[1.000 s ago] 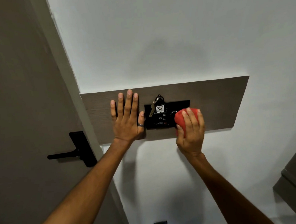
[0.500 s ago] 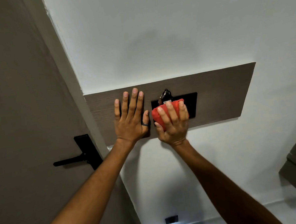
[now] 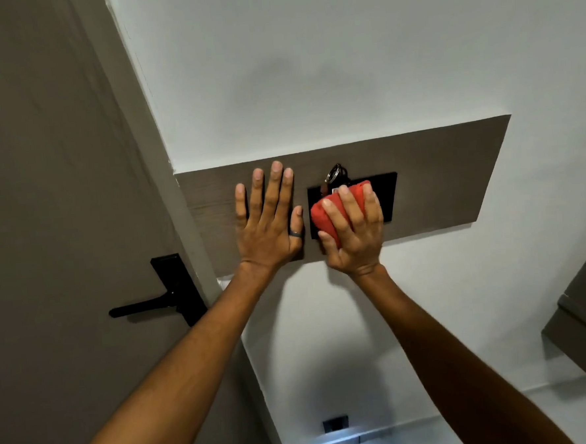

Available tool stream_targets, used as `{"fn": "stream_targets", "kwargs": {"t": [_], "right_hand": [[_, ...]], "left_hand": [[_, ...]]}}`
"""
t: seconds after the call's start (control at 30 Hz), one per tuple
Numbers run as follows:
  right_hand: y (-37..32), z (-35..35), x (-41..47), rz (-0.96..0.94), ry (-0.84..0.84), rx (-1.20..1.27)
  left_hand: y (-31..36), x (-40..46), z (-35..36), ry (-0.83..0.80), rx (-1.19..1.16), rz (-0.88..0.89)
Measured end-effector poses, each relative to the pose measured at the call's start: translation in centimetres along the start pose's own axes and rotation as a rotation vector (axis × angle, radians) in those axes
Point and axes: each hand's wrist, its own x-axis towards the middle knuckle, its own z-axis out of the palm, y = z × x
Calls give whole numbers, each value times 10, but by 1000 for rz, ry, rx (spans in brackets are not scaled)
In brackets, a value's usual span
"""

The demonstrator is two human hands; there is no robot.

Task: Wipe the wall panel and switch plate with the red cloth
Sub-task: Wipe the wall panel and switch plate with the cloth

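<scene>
A brown wood-grain wall panel (image 3: 446, 178) runs across the white wall. A black switch plate (image 3: 387, 195) is set in its middle, with a key ring (image 3: 336, 174) hanging from its top. My right hand (image 3: 352, 232) grips a bunched red cloth (image 3: 327, 216) and presses it on the left and middle of the plate, hiding most of it. My left hand (image 3: 267, 223) lies flat on the panel just left of the plate, fingers spread, a dark ring on the thumb.
A grey-brown door (image 3: 43, 202) with a black lever handle (image 3: 159, 302) stands at the left, next to the panel's end. A grey cabinet corner (image 3: 585, 313) juts in at the right. A small black outlet (image 3: 335, 423) sits low on the wall.
My right hand slid the red cloth from the plate's right end leftward onto its left and middle part. My left hand stayed flat on the panel.
</scene>
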Motion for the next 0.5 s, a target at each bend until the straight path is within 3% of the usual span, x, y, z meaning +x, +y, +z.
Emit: {"fn": "stream_targets", "kwargs": {"t": [0.13, 0.27, 0.43, 0.5], "right_hand": [[-15, 5, 2, 263, 56, 24], [26, -3, -1, -110, -25, 73], [0, 6, -5, 214, 41, 102], [8, 1, -8, 100, 7, 115]], "left_hand": [[1, 3, -1, 5, 1, -30], [0, 0, 1, 0, -2, -13], [1, 2, -2, 6, 14, -19], [2, 3, -2, 2, 17, -23]]}}
